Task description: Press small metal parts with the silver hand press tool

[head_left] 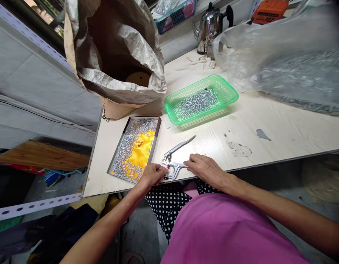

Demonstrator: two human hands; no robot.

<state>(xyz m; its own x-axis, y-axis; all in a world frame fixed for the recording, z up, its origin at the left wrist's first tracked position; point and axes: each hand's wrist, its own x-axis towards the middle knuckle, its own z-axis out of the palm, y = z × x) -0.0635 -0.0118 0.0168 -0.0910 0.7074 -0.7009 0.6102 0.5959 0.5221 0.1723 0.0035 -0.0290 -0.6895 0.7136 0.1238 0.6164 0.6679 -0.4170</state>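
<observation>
A silver hand press tool (176, 167) with a raised lever and a small red part lies at the table's front edge. My left hand (154, 174) is closed in a pinch at the tool's jaw end; what its fingertips hold is too small to name. My right hand (204, 167) has its fingers on the tool's handle end, closed around it. To the left sits a shallow tray (157, 128) with many small metal parts on a yellow base. Behind the tool stands a green basket (232, 95) holding similar small silver pieces.
A large open sack (117, 88) stands at the back left of the table (290, 132). At the right lies a clear plastic bag (296, 77) of metal pieces. A steel kettle (210, 27), an orange box (270, 11) and a blue basket (176, 18) are at the back.
</observation>
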